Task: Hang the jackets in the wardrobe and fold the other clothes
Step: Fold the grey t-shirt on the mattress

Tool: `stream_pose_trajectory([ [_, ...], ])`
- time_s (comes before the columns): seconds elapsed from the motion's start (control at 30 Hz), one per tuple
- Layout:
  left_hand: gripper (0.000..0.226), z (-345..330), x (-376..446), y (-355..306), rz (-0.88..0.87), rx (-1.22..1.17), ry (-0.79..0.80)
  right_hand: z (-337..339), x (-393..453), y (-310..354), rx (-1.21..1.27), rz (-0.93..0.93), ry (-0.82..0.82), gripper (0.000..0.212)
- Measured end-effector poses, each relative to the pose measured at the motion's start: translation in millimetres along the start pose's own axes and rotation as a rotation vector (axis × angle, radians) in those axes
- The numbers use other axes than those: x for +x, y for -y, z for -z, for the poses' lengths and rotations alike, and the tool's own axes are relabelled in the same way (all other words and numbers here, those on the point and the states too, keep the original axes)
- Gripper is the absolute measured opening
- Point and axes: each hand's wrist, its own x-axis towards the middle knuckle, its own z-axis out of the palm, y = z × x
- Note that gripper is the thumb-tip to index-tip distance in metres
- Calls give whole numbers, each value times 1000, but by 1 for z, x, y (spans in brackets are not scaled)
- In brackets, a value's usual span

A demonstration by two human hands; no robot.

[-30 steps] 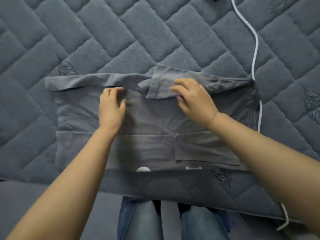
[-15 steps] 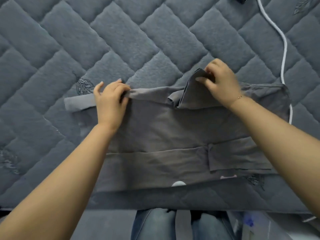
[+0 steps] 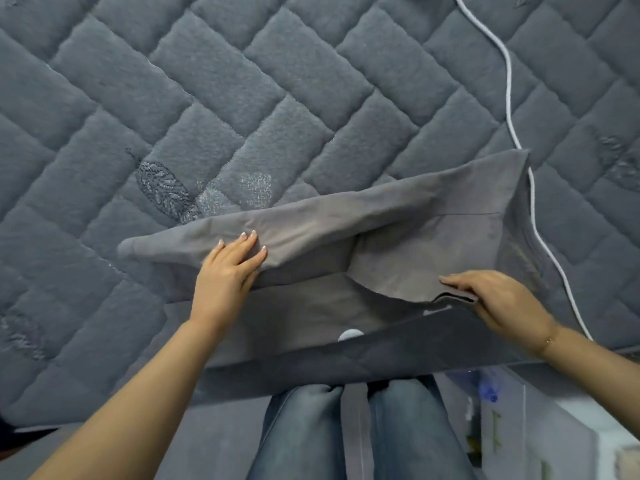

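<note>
I've just pulled the grey garment's far edge near: left hand flat pressing the fold, right hand pinching its near-right corner, fold half done.

Both hands on perhaps-folded grey garment

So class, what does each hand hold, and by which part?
Both hold the grey garment. The left hand presses its folded upper flap; the right hand pinches the folded edge at the near right.
</note>
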Motion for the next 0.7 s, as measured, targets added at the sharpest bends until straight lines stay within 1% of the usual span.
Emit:
stream_pose_trajectory([
  [0.03,26,-3,-4,0,44,-2,17,-5,-8,-3,-8,-18,25,39],
  [0.07,27,-6,-7,1,94,-7,34,-12,-15,-6,-32,-39,49,24],
  [0.1,28,-9,-10,1,139,-15,50,-18,-20,-9,-43,-79,74,25],
  [0.13,29,-10,-11,2,172,-29,64,-23,-23,-12,-52,-118,118,37],
  [0.17,30,-12,-12,1,199,-56,68,-25,-24,-15,-50,-155,161,44],
  [0.2,31,-12,-13,0,231,-96,58,-26,-22,-15,-47,-182,183,44],
  [0.27,33,-13,-18,-6,320,-227,-28,-27,-12,-5,-27,-221,196,36],
  [0.3,33,-13,-22,-11,400,-327,-105,-29,-4,5,20,-244,169,30],
  [0.33,33,-13,-26,-16,529,-479,-198,-33,7,18,106,-281,103,25],
  [0.37,34,-12,-29,-21,721,-685,-297,-39,21,35,244,-347,8,19],
  [0.4,35,-10,-30,-23,941,-927,-399,-47,39,56,447,-459,-84,14],
  [0.43,39,-7,-29,-23,1150,-1158,-483,-55,59,78,709,-618,-140,12],
  [0.47,44,-6,-28,-22,1312,-1346,-527,-63,80,99,997,-797,-136,16],
  [0.5,47,-4,-27,-19,1405,-1483,-538,-72,101,117,1259,-956,-76,24],
  [0.53,45,-2,-24,-14,1436,-1575,-537,-82,119,133,1476,-1060,6,30],
  [0.57,35,-1,-21,-9,1419,-1636,-543,-91,134,147,1642,-1104,59,35],
  [0.6,25,1,-18,-3,1392,-1690,-558,-99,146,159,1778,-1119,73,38],
  [0.63,20,5,-13,1,1368,-1739,-570,-107,157,168,1905,-1121,60,38],
  [0.7,21,13,0,9,1353,-1773,-590,-118,173,179,2168,-1104,-17,34],
])
